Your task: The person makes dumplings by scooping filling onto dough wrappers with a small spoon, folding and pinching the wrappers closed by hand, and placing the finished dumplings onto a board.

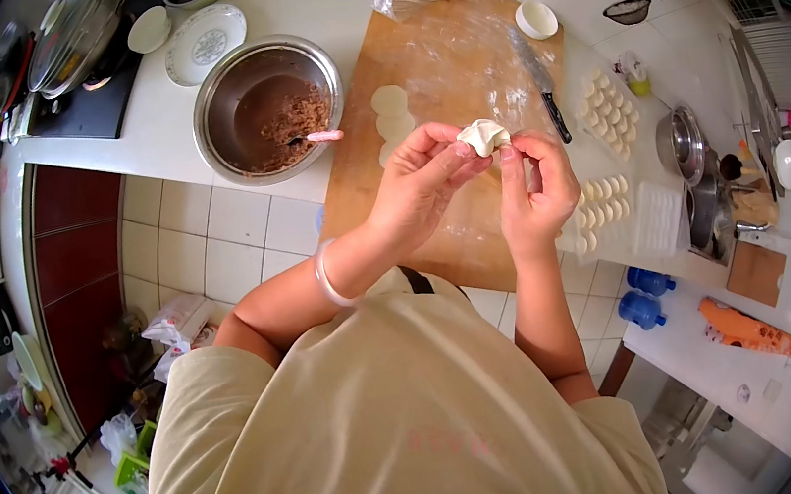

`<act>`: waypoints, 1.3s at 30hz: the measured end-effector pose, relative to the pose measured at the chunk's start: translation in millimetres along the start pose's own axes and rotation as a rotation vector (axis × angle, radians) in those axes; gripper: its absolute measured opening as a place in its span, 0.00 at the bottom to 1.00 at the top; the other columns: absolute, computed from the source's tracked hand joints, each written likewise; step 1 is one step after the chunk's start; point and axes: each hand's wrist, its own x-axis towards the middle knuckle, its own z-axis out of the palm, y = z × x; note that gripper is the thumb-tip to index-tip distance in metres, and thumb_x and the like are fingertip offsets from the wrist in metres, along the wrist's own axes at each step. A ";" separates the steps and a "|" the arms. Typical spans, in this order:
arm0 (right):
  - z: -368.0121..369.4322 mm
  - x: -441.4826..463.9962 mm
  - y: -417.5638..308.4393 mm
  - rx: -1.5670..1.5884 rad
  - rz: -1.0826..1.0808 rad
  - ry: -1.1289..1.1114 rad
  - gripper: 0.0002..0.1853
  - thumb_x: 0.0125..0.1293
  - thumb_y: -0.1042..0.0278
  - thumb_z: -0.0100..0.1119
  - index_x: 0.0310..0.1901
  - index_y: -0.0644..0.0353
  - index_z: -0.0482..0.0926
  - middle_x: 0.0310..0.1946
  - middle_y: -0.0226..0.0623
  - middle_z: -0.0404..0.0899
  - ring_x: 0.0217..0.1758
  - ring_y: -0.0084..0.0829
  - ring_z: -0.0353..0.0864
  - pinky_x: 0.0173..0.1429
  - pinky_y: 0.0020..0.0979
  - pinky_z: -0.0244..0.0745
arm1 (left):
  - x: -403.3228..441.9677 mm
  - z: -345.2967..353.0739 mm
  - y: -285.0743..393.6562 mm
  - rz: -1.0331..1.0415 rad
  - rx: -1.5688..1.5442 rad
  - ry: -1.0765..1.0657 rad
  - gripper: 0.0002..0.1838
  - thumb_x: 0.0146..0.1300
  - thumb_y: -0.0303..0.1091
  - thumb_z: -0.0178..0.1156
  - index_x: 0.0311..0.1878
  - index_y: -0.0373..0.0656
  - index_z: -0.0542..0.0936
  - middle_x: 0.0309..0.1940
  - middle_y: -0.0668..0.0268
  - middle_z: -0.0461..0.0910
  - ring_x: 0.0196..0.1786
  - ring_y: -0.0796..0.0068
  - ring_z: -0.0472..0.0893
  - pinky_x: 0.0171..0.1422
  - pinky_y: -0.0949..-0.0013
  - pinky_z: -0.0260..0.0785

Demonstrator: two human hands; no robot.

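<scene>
hands (419, 182) pinch a dumpling (483, 138), seemingly above the board (472, 222), open space along its near edge.

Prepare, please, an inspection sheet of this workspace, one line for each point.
Surface: wooden board, dusted with white powder.
Job's things: folded dough piece; round wrappers on the board; steel bowl with brown filling and spoon; shaped dumplings in rows, right.
Clutter: knife and small white bowl near the board's right edge.
Hands: left hand and right hand both pinch the dough piece.
Cables: nothing seen.
Surroundings: black cooktop left; blue bottles right.
</scene>
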 end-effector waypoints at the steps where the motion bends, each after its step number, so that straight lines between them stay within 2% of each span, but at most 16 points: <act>1: -3.0 -0.8 0.9 -0.050 0.015 0.014 0.06 0.60 0.79 0.61 0.37 0.64 0.75 0.33 0.39 0.78 0.31 0.30 0.77 0.35 0.27 0.73 | 1.5 1.1 -3.8 -0.013 -0.005 0.008 0.05 0.70 0.27 0.52 0.44 0.45 0.76 0.48 0.64 0.80 0.54 0.69 0.78 0.63 0.63 0.71; 5: -18.4 -8.7 16.0 -0.085 0.014 0.001 0.08 0.60 0.78 0.62 0.41 0.65 0.76 0.33 0.39 0.78 0.31 0.30 0.76 0.35 0.26 0.72 | 8.8 4.9 -14.9 -0.015 -0.006 0.004 0.05 0.68 0.25 0.54 0.44 0.43 0.77 0.48 0.62 0.80 0.53 0.70 0.78 0.62 0.63 0.72; 7: -34.9 -2.7 17.9 0.019 0.083 -0.063 0.15 0.59 0.77 0.63 0.48 0.65 0.77 0.34 0.40 0.78 0.32 0.31 0.75 0.36 0.26 0.72 | 13.5 6.4 -16.4 0.135 0.390 0.013 0.06 0.66 0.21 0.56 0.44 0.39 0.77 0.49 0.59 0.79 0.53 0.70 0.78 0.61 0.64 0.72; 9: -49.4 7.2 14.6 -0.015 0.035 -0.060 0.18 0.55 0.78 0.66 0.50 0.62 0.79 0.35 0.39 0.77 0.33 0.31 0.74 0.37 0.26 0.71 | 14.5 9.2 -18.8 0.158 0.436 -0.028 0.06 0.65 0.19 0.56 0.44 0.37 0.76 0.49 0.58 0.79 0.54 0.71 0.78 0.61 0.64 0.72; 11: -56.7 17.6 12.1 -0.062 -0.162 -0.181 0.16 0.52 0.79 0.68 0.45 0.60 0.82 0.34 0.36 0.76 0.33 0.31 0.73 0.35 0.27 0.70 | 15.8 10.5 -22.9 0.184 0.484 -0.073 0.07 0.63 0.18 0.57 0.44 0.35 0.76 0.49 0.56 0.79 0.54 0.71 0.77 0.60 0.65 0.72; 13: -56.5 17.5 14.5 -0.058 -0.150 -0.217 0.14 0.49 0.81 0.69 0.39 0.60 0.83 0.33 0.34 0.75 0.33 0.31 0.73 0.34 0.27 0.70 | 16.5 7.8 -28.1 0.228 0.656 -0.114 0.06 0.64 0.17 0.56 0.43 0.33 0.76 0.49 0.55 0.79 0.54 0.70 0.77 0.59 0.66 0.73; 19: -47.6 -13.7 45.4 -0.142 -0.130 -0.215 0.08 0.50 0.82 0.66 0.33 0.62 0.80 0.31 0.35 0.74 0.33 0.33 0.73 0.33 0.31 0.70 | 11.6 -10.2 -55.6 0.099 0.620 0.003 0.05 0.63 0.19 0.58 0.42 0.32 0.76 0.43 0.59 0.80 0.47 0.73 0.81 0.55 0.69 0.75; 21: -48.9 -27.6 60.5 -0.101 -0.052 -0.233 0.08 0.55 0.79 0.65 0.38 0.62 0.81 0.32 0.35 0.75 0.34 0.33 0.74 0.35 0.32 0.71 | 9.9 -22.7 -66.1 0.010 0.571 0.042 0.05 0.64 0.20 0.58 0.42 0.31 0.76 0.43 0.59 0.80 0.47 0.73 0.80 0.55 0.70 0.75; 24: -53.6 -41.7 87.1 0.110 0.405 -0.349 0.14 0.62 0.67 0.63 0.48 0.62 0.82 0.37 0.36 0.79 0.38 0.29 0.78 0.38 0.27 0.73 | 19.6 -38.5 -85.7 -0.144 0.550 0.133 0.05 0.66 0.23 0.56 0.44 0.33 0.76 0.43 0.60 0.79 0.48 0.73 0.80 0.56 0.69 0.75; 25: -54.0 -49.6 106.9 0.111 0.413 -0.350 0.14 0.62 0.67 0.63 0.48 0.62 0.82 0.37 0.36 0.79 0.38 0.29 0.78 0.38 0.27 0.73 | 24.8 -43.6 -91.9 -0.212 0.580 0.182 0.06 0.68 0.25 0.54 0.45 0.34 0.76 0.44 0.60 0.79 0.48 0.72 0.80 0.57 0.68 0.75; 29: -42.7 -45.4 196.4 0.255 0.971 -0.286 0.13 0.62 0.62 0.64 0.43 0.62 0.85 0.30 0.36 0.84 0.31 0.21 0.79 0.34 0.23 0.72 | 48.7 -62.4 -112.7 -0.296 0.390 0.322 0.09 0.70 0.30 0.52 0.47 0.35 0.76 0.44 0.61 0.79 0.49 0.69 0.80 0.59 0.67 0.73; 31: -27.4 -29.5 258.9 0.205 0.885 -0.228 0.14 0.62 0.61 0.63 0.45 0.60 0.85 0.28 0.37 0.84 0.26 0.21 0.77 0.34 0.25 0.72 | 49.8 -66.3 -107.2 -0.316 0.458 0.381 0.10 0.71 0.32 0.51 0.47 0.36 0.76 0.45 0.61 0.79 0.51 0.67 0.80 0.61 0.65 0.72; 33: -11.8 1.4 276.5 -0.076 0.581 -0.234 0.12 0.61 0.64 0.63 0.43 0.60 0.85 0.30 0.40 0.84 0.29 0.26 0.79 0.36 0.29 0.73 | 36.8 -74.1 -99.9 -0.333 0.483 0.381 0.10 0.71 0.32 0.52 0.47 0.37 0.76 0.45 0.62 0.79 0.51 0.68 0.80 0.61 0.66 0.71; 34: -1.0 8.1 296.2 -0.068 0.577 -0.242 0.12 0.61 0.64 0.63 0.43 0.60 0.85 0.30 0.40 0.84 0.29 0.26 0.79 0.36 0.29 0.73 | 28.4 -77.5 -95.0 -0.359 0.506 0.372 0.09 0.71 0.33 0.52 0.46 0.37 0.76 0.45 0.62 0.80 0.52 0.68 0.79 0.60 0.66 0.71; 36: 17.6 11.7 324.9 -0.221 0.295 -0.328 0.10 0.59 0.68 0.62 0.41 0.59 0.85 0.31 0.42 0.83 0.33 0.35 0.81 0.41 0.32 0.75 | 12.8 -84.3 -83.2 -0.351 0.518 0.427 0.09 0.71 0.33 0.52 0.46 0.38 0.77 0.45 0.63 0.80 0.52 0.69 0.79 0.59 0.67 0.71; 39: 25.4 11.6 324.5 -0.322 0.331 -0.474 0.10 0.57 0.69 0.62 0.40 0.59 0.85 0.36 0.44 0.81 0.40 0.42 0.80 0.46 0.36 0.75 | -7.7 -97.7 -70.3 -0.330 0.516 0.499 0.08 0.71 0.33 0.52 0.45 0.40 0.77 0.44 0.63 0.80 0.50 0.71 0.79 0.57 0.68 0.71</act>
